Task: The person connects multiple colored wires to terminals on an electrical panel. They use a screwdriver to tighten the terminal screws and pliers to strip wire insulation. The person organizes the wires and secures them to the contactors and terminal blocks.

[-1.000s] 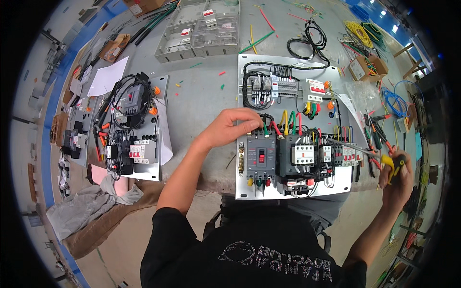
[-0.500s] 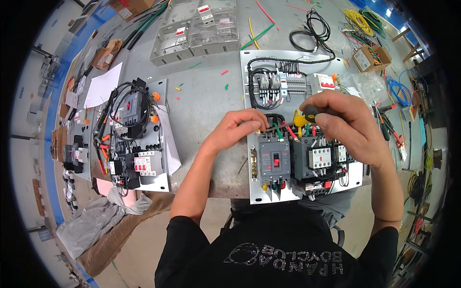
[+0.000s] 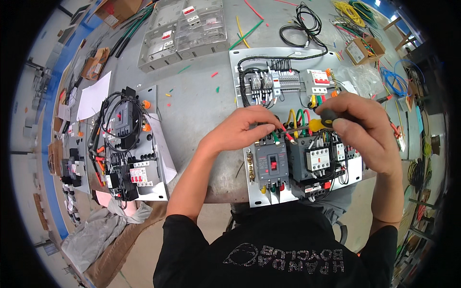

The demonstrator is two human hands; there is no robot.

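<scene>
My right hand [image 3: 361, 128] grips a screwdriver [image 3: 317, 126] by its yellow and black handle, with the shaft pointing left. At the shaft's far end, my left hand [image 3: 242, 128] has thumb and forefinger pinched together beside a red wire [image 3: 287, 135]; whatever lies between those fingertips is hidden. Both hands are over the upper edge of a grey moulded-case circuit breaker [image 3: 264, 165] with a red toggle. To its right sits a contactor [image 3: 318, 159] with yellow, green and red wires looping above it. A white mounting plate [image 3: 355, 168] carries these parts.
Relays [image 3: 261, 82] and a small breaker [image 3: 318, 77] occupy the plate's far half. Another wired panel [image 3: 161, 185] lies at left beside white paper [image 3: 94, 96]. Clear-lidded grey boxes [image 3: 201, 36] stand at the back. Coiled black cable [image 3: 307, 30] and a carton [image 3: 357, 50] lie far right.
The screwdriver and my right hand have shifted slightly right and down. My left hand has moved right, closer to the red wire. The whole view has shifted a little.
</scene>
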